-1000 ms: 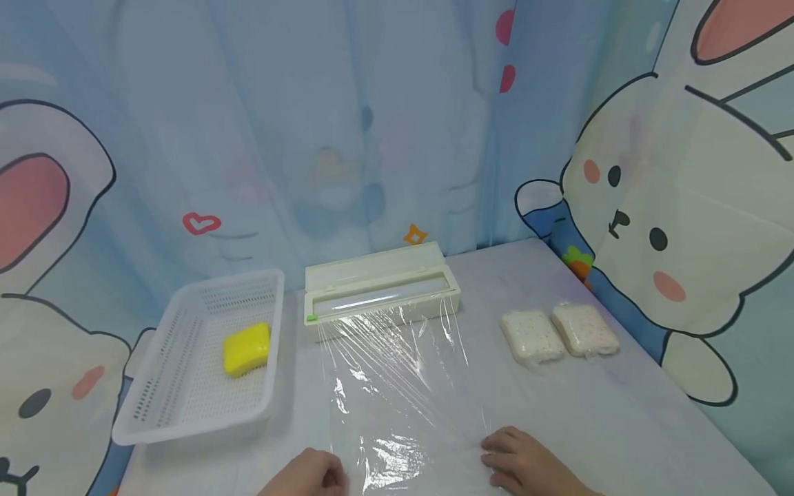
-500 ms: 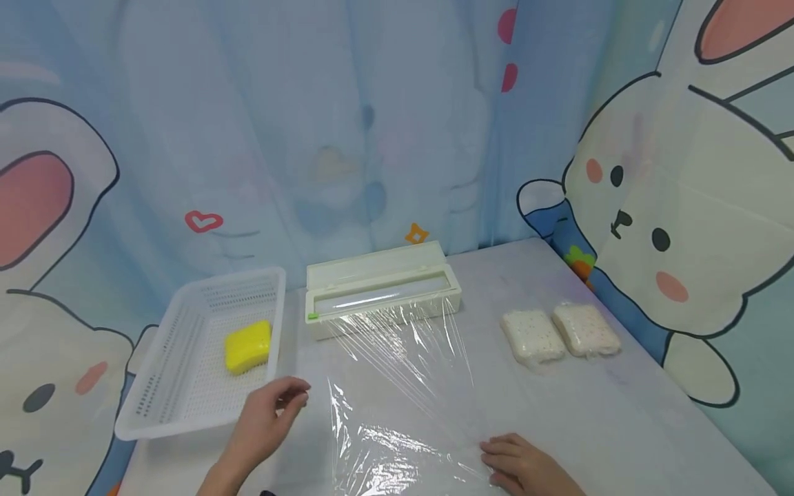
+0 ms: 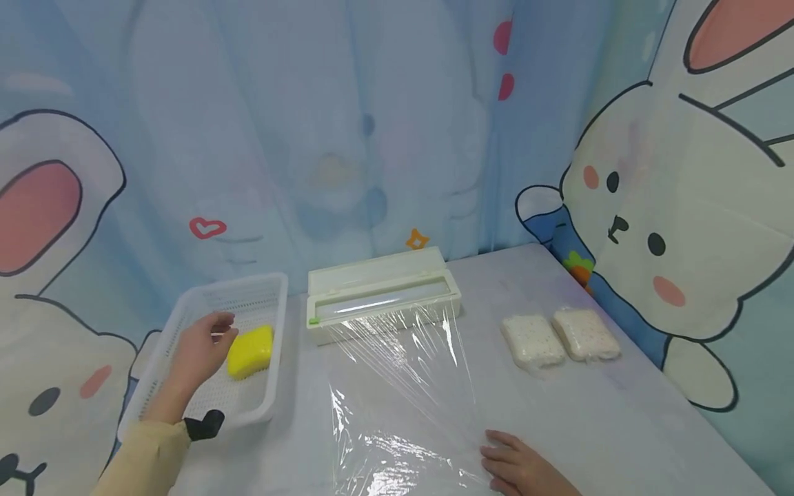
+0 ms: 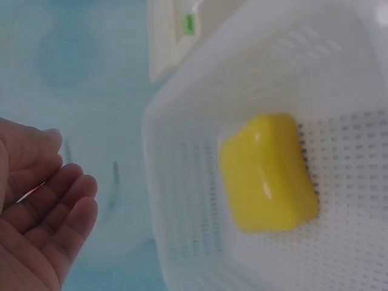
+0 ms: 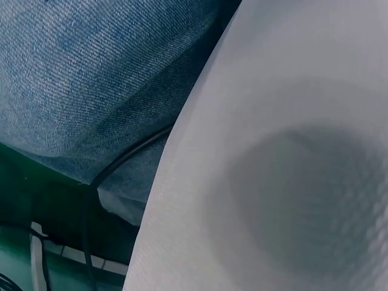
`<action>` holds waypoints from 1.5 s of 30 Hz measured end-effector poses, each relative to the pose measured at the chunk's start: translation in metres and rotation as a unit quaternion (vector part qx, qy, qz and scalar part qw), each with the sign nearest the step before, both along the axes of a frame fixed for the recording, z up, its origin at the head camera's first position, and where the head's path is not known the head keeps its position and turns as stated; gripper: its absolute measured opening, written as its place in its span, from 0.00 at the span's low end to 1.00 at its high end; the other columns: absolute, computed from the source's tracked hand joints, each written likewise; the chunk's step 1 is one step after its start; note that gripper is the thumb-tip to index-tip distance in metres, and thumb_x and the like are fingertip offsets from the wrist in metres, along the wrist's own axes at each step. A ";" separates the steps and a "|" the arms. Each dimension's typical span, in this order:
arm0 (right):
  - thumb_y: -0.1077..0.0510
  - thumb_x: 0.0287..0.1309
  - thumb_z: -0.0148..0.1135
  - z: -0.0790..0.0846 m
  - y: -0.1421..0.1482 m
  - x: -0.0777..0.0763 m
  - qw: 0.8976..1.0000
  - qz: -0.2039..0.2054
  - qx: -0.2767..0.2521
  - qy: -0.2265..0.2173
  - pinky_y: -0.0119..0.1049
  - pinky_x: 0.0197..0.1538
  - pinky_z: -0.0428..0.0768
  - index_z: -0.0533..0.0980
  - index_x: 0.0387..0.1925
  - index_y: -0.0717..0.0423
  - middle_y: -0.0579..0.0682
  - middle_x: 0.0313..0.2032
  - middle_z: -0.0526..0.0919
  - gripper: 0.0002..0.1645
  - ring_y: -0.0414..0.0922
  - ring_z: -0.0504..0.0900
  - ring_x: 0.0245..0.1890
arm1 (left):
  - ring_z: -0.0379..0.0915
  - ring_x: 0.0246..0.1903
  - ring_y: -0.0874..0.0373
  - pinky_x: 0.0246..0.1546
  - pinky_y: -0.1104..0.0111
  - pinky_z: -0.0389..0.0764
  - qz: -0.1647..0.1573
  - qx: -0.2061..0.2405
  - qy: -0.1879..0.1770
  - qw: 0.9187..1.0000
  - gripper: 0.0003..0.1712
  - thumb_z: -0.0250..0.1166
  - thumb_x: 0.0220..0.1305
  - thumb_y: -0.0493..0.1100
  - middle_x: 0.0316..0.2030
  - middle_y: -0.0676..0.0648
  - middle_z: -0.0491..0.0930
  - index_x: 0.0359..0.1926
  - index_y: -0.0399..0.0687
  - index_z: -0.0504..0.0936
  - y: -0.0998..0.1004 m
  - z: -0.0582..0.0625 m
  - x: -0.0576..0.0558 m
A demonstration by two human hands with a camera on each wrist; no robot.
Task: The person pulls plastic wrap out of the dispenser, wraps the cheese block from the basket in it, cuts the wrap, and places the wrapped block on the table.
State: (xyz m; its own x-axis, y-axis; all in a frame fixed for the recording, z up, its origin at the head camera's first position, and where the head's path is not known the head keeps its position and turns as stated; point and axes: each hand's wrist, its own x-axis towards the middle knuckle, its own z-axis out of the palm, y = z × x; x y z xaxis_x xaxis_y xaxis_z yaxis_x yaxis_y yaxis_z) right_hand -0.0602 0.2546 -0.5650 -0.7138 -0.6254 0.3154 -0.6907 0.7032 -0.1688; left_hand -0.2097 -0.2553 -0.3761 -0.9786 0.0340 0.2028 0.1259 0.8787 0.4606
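My left hand (image 3: 201,351) hangs over the white plastic basket (image 3: 280,303), its fingers loosely bent and holding nothing. Just right of those fingers lies a glossy yellow block (image 3: 250,352) with rounded corners; the left wrist view shows the same yellow block (image 4: 267,173) on the perforated basket floor, apart from the hand (image 4: 45,200). At the front, my right hand (image 3: 524,467) rests with fingers spread at the right edge of a sheet of cling film (image 3: 397,413). The film runs from an open cling film dispenser (image 3: 384,318) at the back. The right wrist view does not show the hand.
Two whitish speckled blocks in clear wrap, one left (image 3: 533,341) and one right (image 3: 586,334), lie at the table's right. A patterned curtain (image 3: 347,124) stands behind the table. A denim-covered leg (image 5: 91,79) and a black cable (image 5: 130,151) are beside the table edge.
My left hand has let go of the film's left side and moved left and away from me, over the basket. The right hand has stayed at the film's right edge.
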 end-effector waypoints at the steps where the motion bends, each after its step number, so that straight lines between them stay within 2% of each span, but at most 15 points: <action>1: 0.49 0.62 0.69 0.000 0.000 0.000 1.000 -0.001 -0.001 -0.012 0.44 0.50 0.87 0.87 0.45 0.53 0.46 0.47 0.90 0.15 0.50 0.84 0.53 | 0.77 0.55 0.30 0.57 0.41 0.79 0.003 -0.003 -0.009 1.000 0.23 0.57 0.74 0.37 0.56 0.25 0.77 0.63 0.26 0.72 -0.004 -0.001 -0.006; 4: 0.50 0.66 0.66 0.000 0.000 0.002 0.998 -0.005 -0.010 -0.060 0.43 0.50 0.87 0.86 0.47 0.56 0.50 0.49 0.89 0.16 0.50 0.84 0.54 | 0.76 0.55 0.29 0.57 0.41 0.79 0.004 -0.022 -0.037 0.999 0.23 0.57 0.74 0.36 0.56 0.24 0.77 0.63 0.24 0.72 -0.014 -0.004 -0.023; 6: 0.50 0.67 0.65 -0.001 0.000 0.002 0.997 -0.001 -0.019 -0.072 0.43 0.50 0.87 0.86 0.48 0.57 0.51 0.49 0.89 0.16 0.50 0.84 0.53 | 0.75 0.56 0.29 0.58 0.40 0.78 0.004 -0.039 -0.055 0.998 0.24 0.58 0.73 0.36 0.56 0.23 0.76 0.63 0.23 0.71 -0.020 -0.007 -0.033; 13: 0.55 0.63 0.69 -0.007 0.002 0.001 0.999 0.041 -0.029 0.014 0.41 0.46 0.87 0.86 0.45 0.56 0.50 0.45 0.90 0.12 0.49 0.85 0.49 | 0.73 0.57 0.27 0.58 0.40 0.77 0.002 -0.081 -0.108 0.991 0.28 0.61 0.69 0.35 0.57 0.20 0.74 0.63 0.18 0.69 -0.037 -0.012 -0.058; 16: 0.55 0.61 0.70 -0.008 0.004 -0.001 0.997 0.052 -0.036 0.041 0.36 0.47 0.86 0.86 0.44 0.55 0.49 0.45 0.90 0.12 0.48 0.86 0.48 | 0.71 0.60 0.26 0.60 0.40 0.76 0.000 -0.092 -0.146 0.985 0.33 0.65 0.67 0.37 0.61 0.20 0.71 0.65 0.17 0.66 -0.039 -0.015 -0.067; 21: 0.55 0.58 0.73 -0.008 0.004 -0.002 0.995 0.056 -0.044 0.067 0.26 0.54 0.81 0.87 0.43 0.54 0.48 0.44 0.90 0.12 0.47 0.86 0.47 | 0.65 0.63 0.24 0.63 0.37 0.72 -0.020 -0.111 -0.225 0.968 0.45 0.73 0.61 0.43 0.65 0.19 0.67 0.68 0.19 0.63 -0.043 -0.029 -0.068; 24: 0.52 0.64 0.69 -0.008 0.002 -0.005 0.989 0.087 -0.015 0.117 0.30 0.56 0.80 0.88 0.40 0.49 0.46 0.43 0.91 0.08 0.45 0.87 0.47 | 0.65 0.63 0.24 0.63 0.36 0.71 -0.025 -0.107 -0.249 0.962 0.46 0.74 0.59 0.45 0.65 0.20 0.67 0.68 0.20 0.64 -0.045 -0.036 -0.066; 28: 0.40 0.69 0.61 -0.008 0.000 -0.009 0.970 0.141 0.025 0.196 0.40 0.78 0.61 0.88 0.34 0.41 0.44 0.39 0.91 0.16 0.44 0.88 0.47 | 0.67 0.62 0.25 0.62 0.36 0.72 -0.024 -0.100 -0.254 0.962 0.45 0.75 0.58 0.43 0.64 0.20 0.68 0.66 0.19 0.65 -0.047 -0.041 -0.065; 30: 0.35 0.67 0.61 -0.009 -0.001 -0.009 0.967 0.148 0.026 0.206 0.39 0.82 0.49 0.88 0.33 0.41 0.44 0.39 0.91 0.19 0.44 0.88 0.47 | 0.68 0.60 0.26 0.62 0.36 0.73 -0.023 -0.099 -0.253 0.962 0.44 0.75 0.58 0.43 0.63 0.21 0.69 0.66 0.19 0.66 -0.047 -0.041 -0.065; 31: 0.35 0.66 0.62 -0.009 -0.001 -0.009 0.968 0.146 0.026 0.204 0.37 0.81 0.49 0.88 0.34 0.42 0.44 0.38 0.91 0.20 0.44 0.88 0.47 | 0.69 0.60 0.26 0.61 0.36 0.73 -0.022 -0.099 -0.253 0.962 0.44 0.75 0.58 0.43 0.62 0.21 0.70 0.65 0.19 0.66 -0.046 -0.042 -0.065; 33: 0.38 0.65 0.65 -0.010 -0.001 -0.008 0.971 0.138 0.023 0.195 0.35 0.75 0.63 0.88 0.34 0.44 0.44 0.39 0.91 0.18 0.42 0.87 0.47 | 0.70 0.59 0.27 0.60 0.36 0.74 -0.022 -0.103 -0.250 0.962 0.43 0.75 0.58 0.43 0.61 0.21 0.71 0.65 0.19 0.67 -0.046 -0.041 -0.066; 36: 0.44 0.61 0.70 -0.011 -0.001 -0.008 0.979 0.123 0.014 0.159 0.31 0.57 0.78 0.88 0.37 0.49 0.45 0.41 0.91 0.14 0.41 0.86 0.47 | 0.72 0.57 0.28 0.58 0.37 0.76 -0.024 -0.103 -0.250 0.962 0.41 0.76 0.56 0.41 0.60 0.22 0.73 0.63 0.20 0.70 -0.045 -0.042 -0.065; 38: 0.47 0.60 0.72 -0.011 0.000 -0.007 0.984 0.114 0.005 0.135 0.30 0.50 0.82 0.88 0.39 0.52 0.47 0.42 0.91 0.15 0.41 0.86 0.46 | 0.73 0.56 0.29 0.58 0.38 0.76 -0.025 -0.104 -0.250 0.962 0.40 0.76 0.56 0.39 0.59 0.22 0.74 0.63 0.20 0.71 -0.045 -0.045 -0.064; 40: 0.46 0.61 0.71 -0.012 0.001 -0.006 0.985 0.116 -0.001 0.130 0.30 0.49 0.83 0.88 0.40 0.49 0.47 0.44 0.91 0.13 0.41 0.86 0.47 | 0.73 0.55 0.30 0.60 0.37 0.75 -0.024 -0.104 -0.250 0.962 0.39 0.77 0.55 0.38 0.59 0.23 0.74 0.63 0.21 0.71 -0.045 -0.048 -0.064; 45: 0.40 0.63 0.68 -0.014 0.002 -0.007 0.977 0.137 -0.005 0.166 0.31 0.48 0.83 0.88 0.40 0.38 0.49 0.44 0.91 0.11 0.42 0.87 0.48 | 0.72 0.56 0.30 0.63 0.36 0.72 -0.012 -0.108 -0.253 0.961 0.41 0.77 0.53 0.36 0.60 0.23 0.73 0.64 0.21 0.70 -0.045 -0.055 -0.067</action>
State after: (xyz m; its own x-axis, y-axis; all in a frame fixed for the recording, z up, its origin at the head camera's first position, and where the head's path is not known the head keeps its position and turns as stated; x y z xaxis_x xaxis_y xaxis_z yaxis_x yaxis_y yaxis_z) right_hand -0.0670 0.2568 -0.5794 -0.3779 -0.7742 0.5077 -0.8701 0.4843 0.0909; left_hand -0.2771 -0.2998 -0.4309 -0.9485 0.0464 -0.3133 -0.0437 0.9605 0.2748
